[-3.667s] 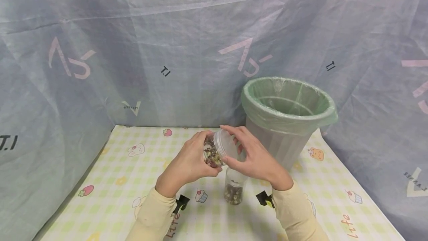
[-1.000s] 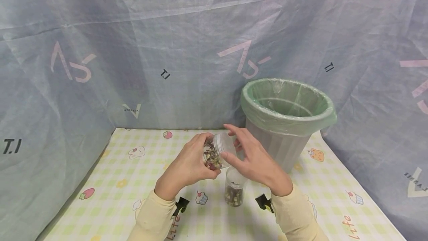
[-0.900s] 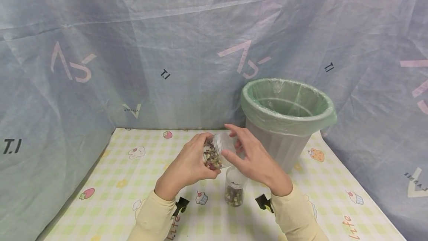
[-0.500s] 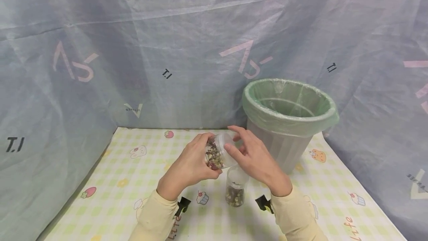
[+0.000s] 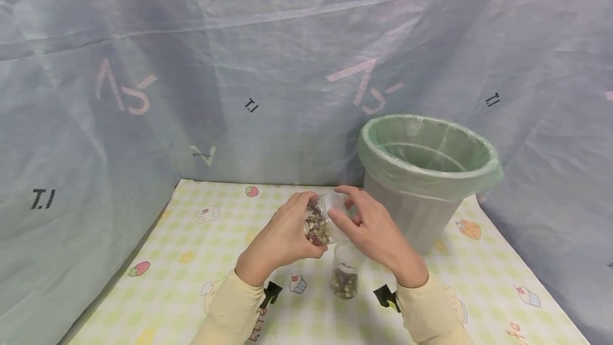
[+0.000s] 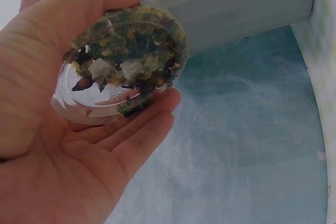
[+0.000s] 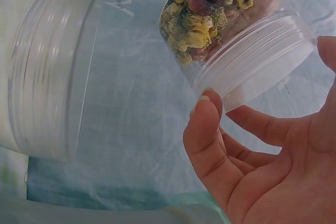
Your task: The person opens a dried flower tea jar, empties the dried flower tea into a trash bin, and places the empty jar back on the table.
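Observation:
A clear jar [image 5: 316, 226] of dried flowers is tilted on its side, its lid end toward the right. My left hand [image 5: 282, 236] grips the jar's body, thumb and fingers on opposite sides; in the left wrist view its base shows yellow and dark red blossoms. Around the pale translucent lid [image 7: 257, 61] curl the thumb and fingers of my right hand [image 5: 375, 230], fingertips at the lid's edge. Just below stands a second jar [image 5: 344, 284], upright, with similar dried flowers and a translucent lid [image 7: 47, 72].
A grey bin [image 5: 407, 217] with a green liner bag stands behind my right hand at the back right. The checked tablecloth [image 5: 210, 249] carries printed cartoons. Grey-blue fabric [image 5: 268, 142] hangs behind and on both sides.
My right thumb and fingers have shifted around the lid, the thumb moving higher on it. The jar stays tilted in my left hand. The whole view has shifted slightly.

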`<state>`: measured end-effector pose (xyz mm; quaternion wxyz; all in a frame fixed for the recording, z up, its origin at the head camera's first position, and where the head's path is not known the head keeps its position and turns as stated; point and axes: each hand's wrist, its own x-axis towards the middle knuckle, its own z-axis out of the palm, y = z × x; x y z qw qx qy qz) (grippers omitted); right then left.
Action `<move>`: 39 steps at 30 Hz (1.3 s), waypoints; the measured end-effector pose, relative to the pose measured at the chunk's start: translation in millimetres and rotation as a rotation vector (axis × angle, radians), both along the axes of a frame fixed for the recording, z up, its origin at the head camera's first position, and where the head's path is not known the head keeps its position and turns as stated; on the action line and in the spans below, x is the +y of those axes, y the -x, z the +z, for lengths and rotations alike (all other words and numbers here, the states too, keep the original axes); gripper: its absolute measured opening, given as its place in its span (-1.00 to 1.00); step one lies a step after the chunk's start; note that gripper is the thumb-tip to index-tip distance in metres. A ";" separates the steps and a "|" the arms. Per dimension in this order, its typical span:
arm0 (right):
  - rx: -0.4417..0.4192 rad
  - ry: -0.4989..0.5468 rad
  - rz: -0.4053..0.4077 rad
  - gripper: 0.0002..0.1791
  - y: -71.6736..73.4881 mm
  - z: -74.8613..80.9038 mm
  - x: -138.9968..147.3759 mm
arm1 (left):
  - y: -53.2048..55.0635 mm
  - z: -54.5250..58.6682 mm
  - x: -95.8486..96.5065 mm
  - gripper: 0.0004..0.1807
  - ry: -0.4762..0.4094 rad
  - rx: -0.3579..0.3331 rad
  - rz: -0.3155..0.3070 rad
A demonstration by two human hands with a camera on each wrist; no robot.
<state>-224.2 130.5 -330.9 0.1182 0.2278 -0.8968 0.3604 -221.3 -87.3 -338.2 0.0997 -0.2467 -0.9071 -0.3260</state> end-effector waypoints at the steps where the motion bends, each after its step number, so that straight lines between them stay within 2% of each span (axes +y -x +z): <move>1: -0.004 -0.003 -0.001 -0.36 -0.2 0.3 0.2 | 0.3 -0.2 0.3 0.03 0.004 -0.001 0.001; 11: 0.010 -0.016 0.004 -0.36 1.5 -1.9 0.1 | 0.8 -1.7 1.4 0.04 0.018 0.018 0.001; 20: 0.075 -0.034 0.007 -0.38 3.0 -3.3 0.5 | 1.0 -1.1 1.6 0.05 0.014 0.031 -0.009; 39: 0.098 -0.052 0.105 -0.35 3.1 -1.5 5.4 | 1.8 -0.7 0.0 0.07 0.037 0.007 0.009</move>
